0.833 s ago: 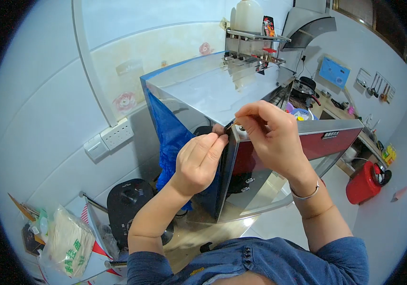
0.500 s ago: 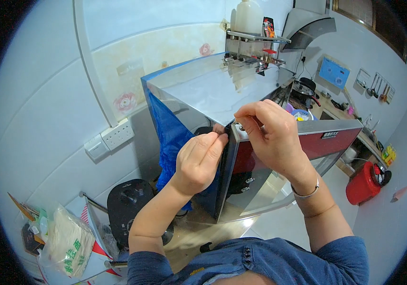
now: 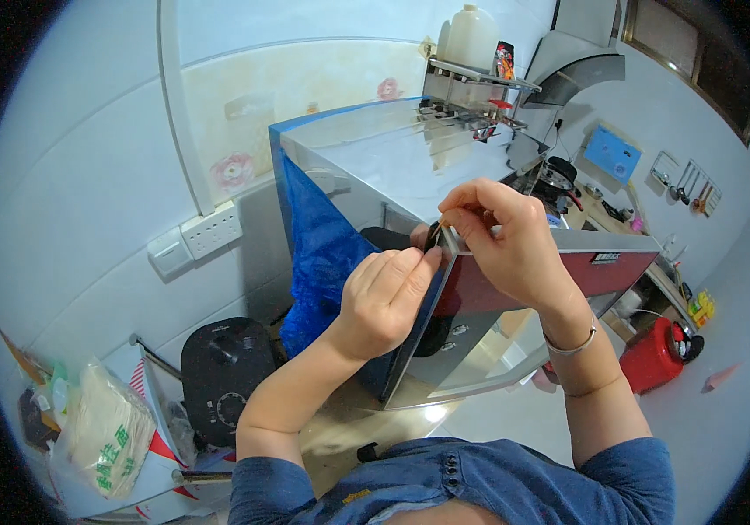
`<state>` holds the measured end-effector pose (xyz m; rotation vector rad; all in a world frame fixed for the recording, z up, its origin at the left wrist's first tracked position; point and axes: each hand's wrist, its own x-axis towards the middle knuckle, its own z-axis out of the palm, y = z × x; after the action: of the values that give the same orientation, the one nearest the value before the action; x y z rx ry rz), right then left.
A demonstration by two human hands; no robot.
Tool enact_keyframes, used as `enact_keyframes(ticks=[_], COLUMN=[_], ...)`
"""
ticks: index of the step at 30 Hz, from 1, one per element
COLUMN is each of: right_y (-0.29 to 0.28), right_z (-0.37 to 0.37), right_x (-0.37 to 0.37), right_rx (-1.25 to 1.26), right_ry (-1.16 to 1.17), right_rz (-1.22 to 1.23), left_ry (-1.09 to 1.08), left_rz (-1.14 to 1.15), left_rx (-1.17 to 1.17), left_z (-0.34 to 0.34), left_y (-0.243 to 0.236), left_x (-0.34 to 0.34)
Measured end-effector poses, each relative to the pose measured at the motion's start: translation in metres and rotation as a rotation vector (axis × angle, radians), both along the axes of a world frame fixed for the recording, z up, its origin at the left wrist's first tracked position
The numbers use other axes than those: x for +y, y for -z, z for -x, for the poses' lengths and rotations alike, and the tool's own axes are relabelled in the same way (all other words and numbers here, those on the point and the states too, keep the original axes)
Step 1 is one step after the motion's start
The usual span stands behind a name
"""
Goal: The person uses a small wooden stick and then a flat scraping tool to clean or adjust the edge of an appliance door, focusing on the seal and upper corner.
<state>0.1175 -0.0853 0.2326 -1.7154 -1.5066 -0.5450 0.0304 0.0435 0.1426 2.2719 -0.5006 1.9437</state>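
Both my hands meet at the near top corner of a steel-topped cabinet, beside its red-and-glass door. My left hand is closed, its thumb and fingers pinched at a small black piece by the door's edge. Just to the right, my right hand pinches with thumb and forefinger above that piece. A thin orange-brown sliver shows at its fingertips, too small to name. Blue plastic film hangs down the cabinet's left side. A bracelet circles my right wrist.
Wall sockets are at the left. Below them stand a black flat appliance and a plastic bag of pale sticks or noodles. A rack with a white jug stands behind the cabinet. A red bin is on the floor at right.
My right fingertips have moved from the door's top corner to the black piece beside my left fingers. The black piece and the orange-brown sliver now show between my hands. The view has shifted slightly.
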Motion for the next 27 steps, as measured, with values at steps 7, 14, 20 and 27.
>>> enact_keyframes(ticks=[7,14,20,27], right_y=[0.013,0.021,0.022,0.021], right_z=[0.002,-0.004,0.0,0.005], right_x=[-0.006,-0.012,-0.015,-0.018], right_rx=[0.234,0.161,0.15,0.12], right_ry=[-0.085,-0.063,-0.073,-0.073], right_rz=[-0.267,-0.313,-0.333,-0.321], left_ry=[-0.124,-0.241,-0.13,-0.091], left_rz=[-0.103,-0.507,-0.465,-0.378], left_rx=[-0.06,0.2,0.206,0.151], left_z=[-0.003,0.012,0.01,0.004], left_y=[-0.013,-0.053,-0.054,-0.04], left_x=[0.005,0.02,0.017,0.021])
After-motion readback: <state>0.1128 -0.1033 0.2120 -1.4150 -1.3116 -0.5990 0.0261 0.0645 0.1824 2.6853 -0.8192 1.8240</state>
